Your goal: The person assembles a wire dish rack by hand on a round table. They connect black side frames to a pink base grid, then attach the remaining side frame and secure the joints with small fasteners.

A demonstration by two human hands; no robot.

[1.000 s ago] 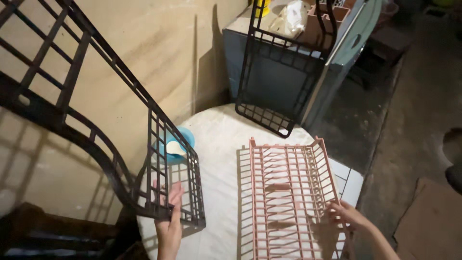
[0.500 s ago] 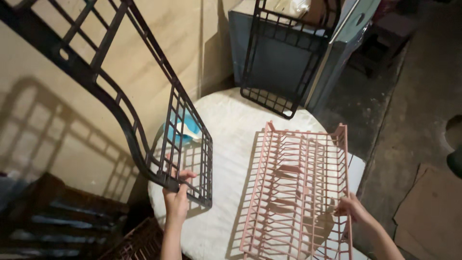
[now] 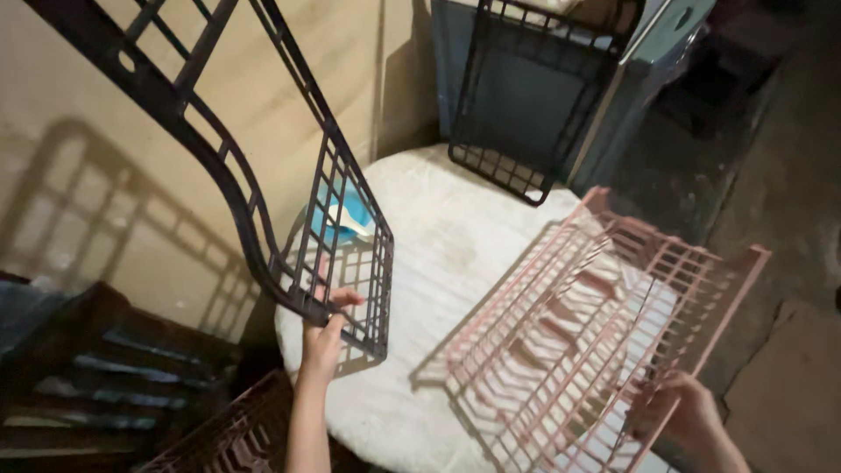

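Left hand (image 3: 326,337) gripping black rack (image 3: 263,175), top cropped; right hand (image 3: 679,416) holding pink rack (image 3: 596,324), fingers half hidden.

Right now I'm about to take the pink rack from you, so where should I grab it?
Take the pink dish rack by its outer frame rail on the raised far edge, coming from the right. It is tilted up off the round white table, with the right hand holding its near corner, and the inner bars look thin. The left hand grips the black grid panel.
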